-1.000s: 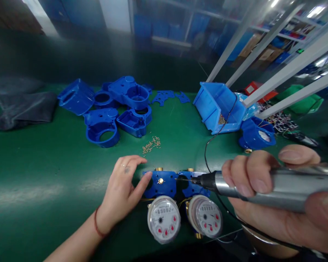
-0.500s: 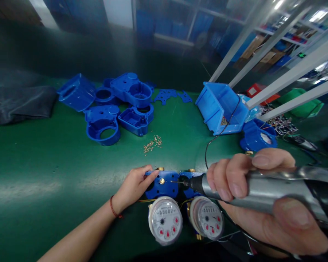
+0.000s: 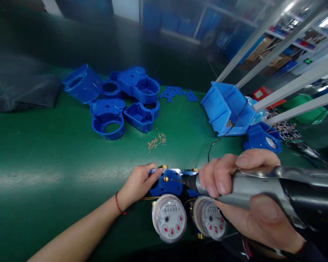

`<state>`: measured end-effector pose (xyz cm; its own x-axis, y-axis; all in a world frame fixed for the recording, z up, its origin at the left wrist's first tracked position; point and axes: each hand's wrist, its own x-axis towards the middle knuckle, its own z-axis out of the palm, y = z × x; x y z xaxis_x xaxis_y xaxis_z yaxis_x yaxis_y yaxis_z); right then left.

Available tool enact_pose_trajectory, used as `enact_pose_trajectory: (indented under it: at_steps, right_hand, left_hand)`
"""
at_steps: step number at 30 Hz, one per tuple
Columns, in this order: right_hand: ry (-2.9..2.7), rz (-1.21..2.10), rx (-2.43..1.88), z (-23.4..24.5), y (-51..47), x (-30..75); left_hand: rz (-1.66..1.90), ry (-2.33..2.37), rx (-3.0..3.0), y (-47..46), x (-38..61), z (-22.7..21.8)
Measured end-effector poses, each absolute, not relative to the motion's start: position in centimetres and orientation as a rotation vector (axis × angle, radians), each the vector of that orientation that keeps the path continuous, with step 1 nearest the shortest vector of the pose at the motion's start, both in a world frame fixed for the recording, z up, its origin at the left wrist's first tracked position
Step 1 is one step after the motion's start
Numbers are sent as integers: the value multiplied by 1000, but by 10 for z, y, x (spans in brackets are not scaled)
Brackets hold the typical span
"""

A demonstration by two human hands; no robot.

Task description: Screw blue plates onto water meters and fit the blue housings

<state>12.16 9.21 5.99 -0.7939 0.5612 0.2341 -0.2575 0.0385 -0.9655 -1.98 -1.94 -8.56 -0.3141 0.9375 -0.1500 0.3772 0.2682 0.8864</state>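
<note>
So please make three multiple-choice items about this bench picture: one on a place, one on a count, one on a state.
1. Where does the small pile of screws lie?
A. inside the blue bin
B. on the green mat, beyond the left hand
C. on a meter dial

2. How many round meter dials face the camera?
A. one
B. two
C. four

3. How is the right hand?
A. closed around the electric screwdriver
B. flat on the mat
C. empty and open

Answers: 1 B, loose on the mat; 2 B, two side by side; 3 A, fingers wrap the grey barrel.
</note>
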Motion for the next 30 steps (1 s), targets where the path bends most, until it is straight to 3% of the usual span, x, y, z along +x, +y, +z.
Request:
enact_pose_trajectory:
  at_steps: [30]
  right_hand:
    - [-1746, 1669, -284, 38, 73, 103]
  left_hand:
    - [1033, 1818, 1225, -17, -21, -90]
